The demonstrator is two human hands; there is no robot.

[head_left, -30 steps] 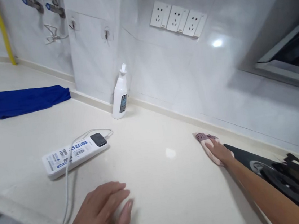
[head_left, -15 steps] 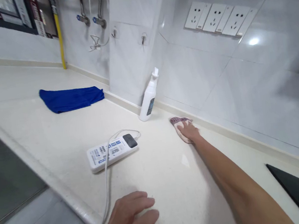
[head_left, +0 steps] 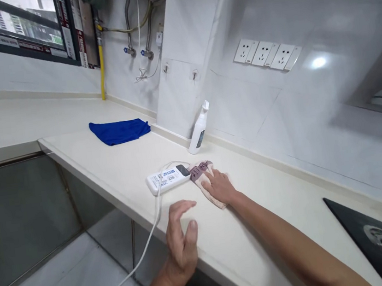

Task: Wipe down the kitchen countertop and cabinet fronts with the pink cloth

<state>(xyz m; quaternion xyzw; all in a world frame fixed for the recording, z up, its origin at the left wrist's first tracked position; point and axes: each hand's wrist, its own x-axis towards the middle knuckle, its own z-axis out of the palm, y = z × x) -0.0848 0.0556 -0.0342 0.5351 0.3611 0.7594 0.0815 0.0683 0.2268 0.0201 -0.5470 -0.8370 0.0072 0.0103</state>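
My right hand [head_left: 220, 186] presses on a pink and mauve cloth [head_left: 203, 174] with printed letters, gripping it against the cream countertop [head_left: 201, 223]. The cloth's far corner lies against the end of a white power bank [head_left: 169, 179] with blue print and a dark panel. My left hand [head_left: 183, 236] hovers near the counter's front edge, fingers curved and apart, holding nothing. Behind the cloth, by the wall, stands a white spray bottle [head_left: 198, 130].
A blue cloth [head_left: 120, 131] lies farther back on the counter. A white cable [head_left: 157, 207] runs from the power bank over the front edge. At right is a black gas hob [head_left: 369, 237]. Wall sockets [head_left: 265, 54] and a yellow pipe [head_left: 102, 72] are behind.
My right hand has slid the pink cloth from beside the wall toward the front, up to the power bank. My left hand has turned, its thumb now raised. The view has shifted.
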